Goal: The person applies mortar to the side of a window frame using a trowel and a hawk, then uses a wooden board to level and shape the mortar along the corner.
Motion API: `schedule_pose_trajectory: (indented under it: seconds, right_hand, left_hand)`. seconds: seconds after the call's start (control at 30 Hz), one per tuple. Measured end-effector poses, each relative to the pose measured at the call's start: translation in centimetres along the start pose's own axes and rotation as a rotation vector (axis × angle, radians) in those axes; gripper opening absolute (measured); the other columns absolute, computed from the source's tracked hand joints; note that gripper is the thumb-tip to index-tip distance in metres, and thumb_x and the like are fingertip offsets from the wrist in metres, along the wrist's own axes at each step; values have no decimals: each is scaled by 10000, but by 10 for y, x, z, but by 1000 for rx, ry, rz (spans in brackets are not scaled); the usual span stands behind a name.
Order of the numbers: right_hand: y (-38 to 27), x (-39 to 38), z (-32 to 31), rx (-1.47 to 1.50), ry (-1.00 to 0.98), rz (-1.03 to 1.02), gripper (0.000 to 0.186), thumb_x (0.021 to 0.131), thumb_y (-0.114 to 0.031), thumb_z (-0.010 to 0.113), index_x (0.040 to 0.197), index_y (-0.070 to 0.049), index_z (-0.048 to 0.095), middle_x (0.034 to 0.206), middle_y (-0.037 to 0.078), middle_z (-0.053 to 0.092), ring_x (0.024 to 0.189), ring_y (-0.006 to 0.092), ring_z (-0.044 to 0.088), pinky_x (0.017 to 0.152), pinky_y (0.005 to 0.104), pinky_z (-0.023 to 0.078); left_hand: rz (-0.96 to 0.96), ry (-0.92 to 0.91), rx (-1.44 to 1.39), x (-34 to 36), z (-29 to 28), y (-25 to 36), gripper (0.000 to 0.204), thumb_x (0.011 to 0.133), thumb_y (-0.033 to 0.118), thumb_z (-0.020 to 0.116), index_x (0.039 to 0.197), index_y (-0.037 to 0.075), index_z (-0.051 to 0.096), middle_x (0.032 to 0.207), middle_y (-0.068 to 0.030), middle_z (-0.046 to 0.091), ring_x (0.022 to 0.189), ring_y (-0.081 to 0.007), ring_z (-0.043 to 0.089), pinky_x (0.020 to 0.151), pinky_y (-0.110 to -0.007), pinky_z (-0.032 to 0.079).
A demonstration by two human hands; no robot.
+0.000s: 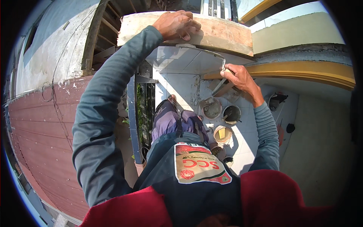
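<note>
My left hand (177, 25) is bent over a thick, pale wooden board (223, 33), gripping it near its upper edge. The board lies crosswise in front of me, and its left end is free. To the right and lower, my right hand (242, 80) is closed around the handle of a trowel (223, 62). The trowel's thin metal part runs left, just below the board's lower edge. A lump of grey mortar (186, 45) shows there, close under the board. Where the blade ends is hard to make out against the pale surface behind it.
Down on the white tiled floor (242, 149) stand a bucket of grey mix (211, 108), a dark bucket (231, 114) and a tub (216, 132) holding a yellow piece. A blue metal post (133, 121) rises at left, before a maroon wall (45, 132). A yellow beam (302, 71) spans the right.
</note>
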State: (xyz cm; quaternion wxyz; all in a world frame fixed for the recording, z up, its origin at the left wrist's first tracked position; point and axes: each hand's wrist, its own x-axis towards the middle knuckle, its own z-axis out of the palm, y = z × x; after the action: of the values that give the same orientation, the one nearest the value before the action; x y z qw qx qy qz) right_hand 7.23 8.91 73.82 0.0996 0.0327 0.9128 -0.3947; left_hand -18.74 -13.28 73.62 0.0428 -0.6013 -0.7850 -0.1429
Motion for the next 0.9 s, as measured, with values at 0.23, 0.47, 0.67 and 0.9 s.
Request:
schedule_pose_trajectory:
  seconds: [0.23,0.47,0.67,0.9]
  right_hand:
    - [-2,-19,-2,-195,162,-321,256,889,-167,711,953,75,657,863,214,664,735,344,634,676,392,509]
    - [-11,-5,17,-236,69,-196,257,882,-142,715,988,87,667,948,244,685,806,385,674,733,384,539]
    - [-15,2,9,-255,112,-297,267,894,-150,711,1004,89,668,941,240,697,790,385,673,737,385,536]
    - [-29,-12,11,-213,148,-262,262,899,-179,705,975,69,672,945,250,689,807,393,678,705,405,535]
  left_hand:
    - [-16,-42,-135,4,3,-11,457,705,274,853,1147,234,741,1040,-45,664,1048,-254,662,854,-417,572]
    - [-55,-112,-210,10,-2,-7,523,687,268,856,1194,237,734,1016,-43,645,1045,-255,631,903,-389,543]
    - [-27,-74,-169,8,4,-8,507,697,290,851,1188,254,732,1028,-28,657,1057,-251,649,884,-408,552]
    - [-5,-136,-132,11,3,-9,629,645,293,882,1249,298,707,1145,-14,640,1112,-216,601,907,-364,550]
